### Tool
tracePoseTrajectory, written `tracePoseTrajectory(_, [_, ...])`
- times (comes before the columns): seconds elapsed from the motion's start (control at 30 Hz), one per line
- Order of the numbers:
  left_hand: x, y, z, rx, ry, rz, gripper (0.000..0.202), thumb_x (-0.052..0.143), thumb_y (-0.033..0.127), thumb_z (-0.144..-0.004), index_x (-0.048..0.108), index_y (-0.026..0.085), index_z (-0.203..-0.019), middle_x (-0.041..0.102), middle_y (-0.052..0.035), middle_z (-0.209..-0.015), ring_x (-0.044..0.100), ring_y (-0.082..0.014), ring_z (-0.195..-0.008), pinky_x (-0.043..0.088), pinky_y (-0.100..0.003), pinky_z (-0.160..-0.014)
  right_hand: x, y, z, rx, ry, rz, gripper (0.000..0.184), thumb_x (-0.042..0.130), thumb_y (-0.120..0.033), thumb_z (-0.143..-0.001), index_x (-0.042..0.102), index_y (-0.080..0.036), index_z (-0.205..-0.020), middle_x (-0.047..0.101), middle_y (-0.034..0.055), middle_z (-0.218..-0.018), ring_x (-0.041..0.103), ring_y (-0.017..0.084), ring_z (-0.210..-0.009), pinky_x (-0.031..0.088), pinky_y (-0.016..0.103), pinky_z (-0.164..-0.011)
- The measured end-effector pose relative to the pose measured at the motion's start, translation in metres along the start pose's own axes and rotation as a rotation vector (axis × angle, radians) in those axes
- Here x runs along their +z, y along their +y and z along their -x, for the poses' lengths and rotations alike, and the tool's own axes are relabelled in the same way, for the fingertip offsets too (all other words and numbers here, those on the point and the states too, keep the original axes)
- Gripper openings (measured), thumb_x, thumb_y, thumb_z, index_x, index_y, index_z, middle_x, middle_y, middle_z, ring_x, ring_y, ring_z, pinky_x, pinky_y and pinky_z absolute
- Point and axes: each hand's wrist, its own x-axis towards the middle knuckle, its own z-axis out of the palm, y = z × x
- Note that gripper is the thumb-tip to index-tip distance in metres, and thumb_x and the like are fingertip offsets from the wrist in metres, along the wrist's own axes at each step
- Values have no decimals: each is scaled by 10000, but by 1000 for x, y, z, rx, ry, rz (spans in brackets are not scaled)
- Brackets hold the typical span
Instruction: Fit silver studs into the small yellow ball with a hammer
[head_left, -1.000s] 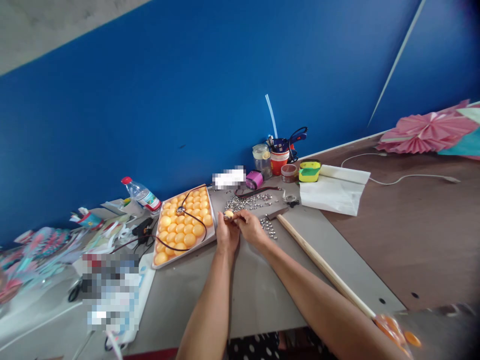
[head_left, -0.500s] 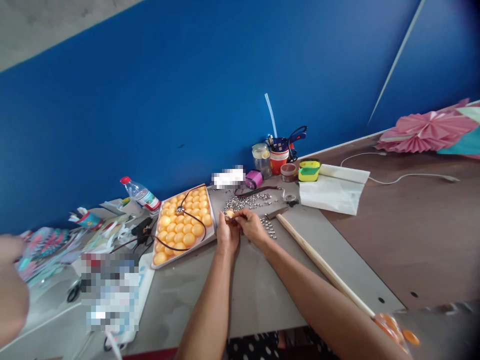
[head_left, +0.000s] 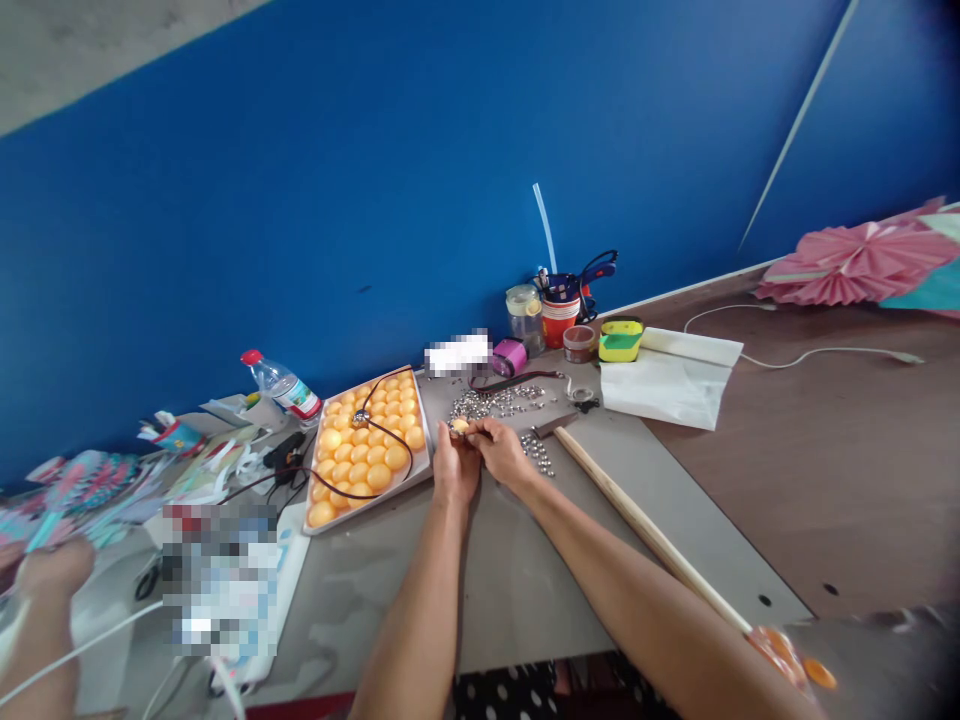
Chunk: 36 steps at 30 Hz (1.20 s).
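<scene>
Both hands meet at the middle of the table around a small yellowish round piece with a silvery edge; its exact kind is too small to make out. My left hand is closed around it from below. The fingers of my right hand are pinched together at its right side. Just beyond my hands lie many small silver beads, with another cluster of beads beside my right wrist. Left of my hands is a tray of yellow-orange balls, with a dark cord and a silver-beaded piece lying on it.
A hammer lies right of my right forearm. Behind are a glass jar, red cups, a yellow-green box and white paper. A bottle leans at left. Another person's hand is at far left.
My two hands stay in nearly the same place, still on the small round piece. At far left, the other person's arm has moved, and a hand and white cable now show there.
</scene>
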Motion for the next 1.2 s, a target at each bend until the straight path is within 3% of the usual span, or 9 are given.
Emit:
tracePoseTrajectory(0.37, [1,3,2,-17,36,-25,384,328,393,-909,580,138,-771,579,-40,-685,583,-148,-667,474,-260,-676,-3,-5,3,-14,-64,106,118,465,-208,-686,572,-176,-722,598,-4,-712,546,152,-723,419,257,-707])
tracePoseTrajectory(0.83, [2,4,2,-49,58,-11,429,278,416,-920,572,146,-764,581,-40,-673,587,-146,-662,471,-248,-657,-2,-5,3,-49,-24,148,109,447,-195,-694,556,-186,-695,601,1,-706,546,156,-724,419,260,-716])
tracePoseTrajectory(1.2, [0,2,2,-19,4,-34,410,300,407,-916,576,138,-775,603,-48,-709,601,-147,-700,474,-246,-691,-3,-4,3,-25,-31,168,116,456,-178,-702,572,-181,-709,600,0,-698,546,152,-706,421,261,-715])
